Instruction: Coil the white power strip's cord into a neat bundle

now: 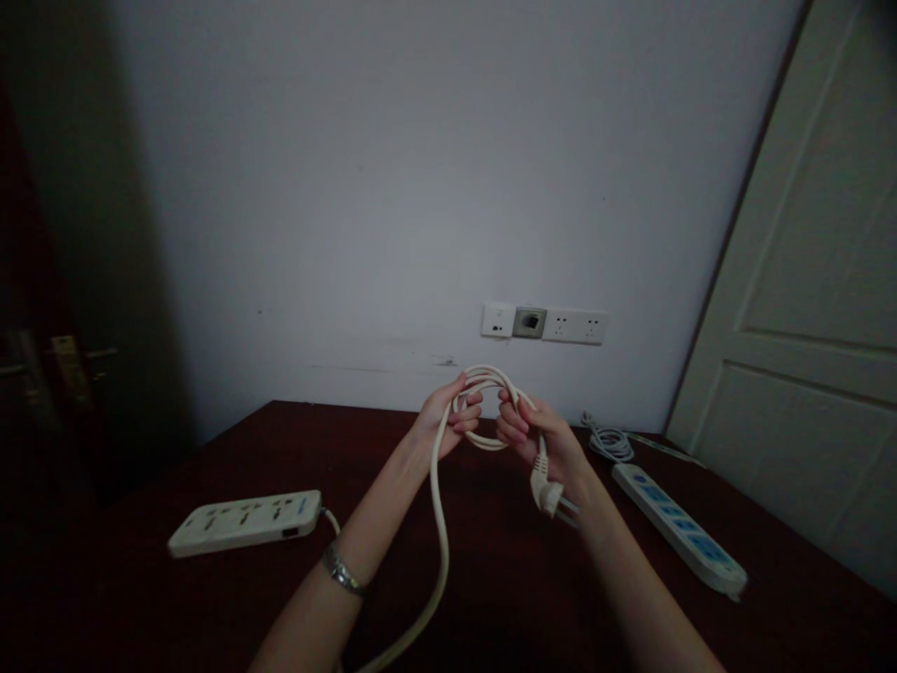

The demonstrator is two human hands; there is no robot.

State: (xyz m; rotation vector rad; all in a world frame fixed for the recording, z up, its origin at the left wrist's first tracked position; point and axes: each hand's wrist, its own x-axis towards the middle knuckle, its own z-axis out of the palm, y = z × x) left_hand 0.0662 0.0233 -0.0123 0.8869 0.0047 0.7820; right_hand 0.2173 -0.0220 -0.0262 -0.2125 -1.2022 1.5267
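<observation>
Now | cord coil pinched between left hand, right hand fingers

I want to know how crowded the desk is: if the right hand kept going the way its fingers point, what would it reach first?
The right hand points left, so it would probably first meet the left hand gripping the same coiled cord; depth looks matched.
</observation>
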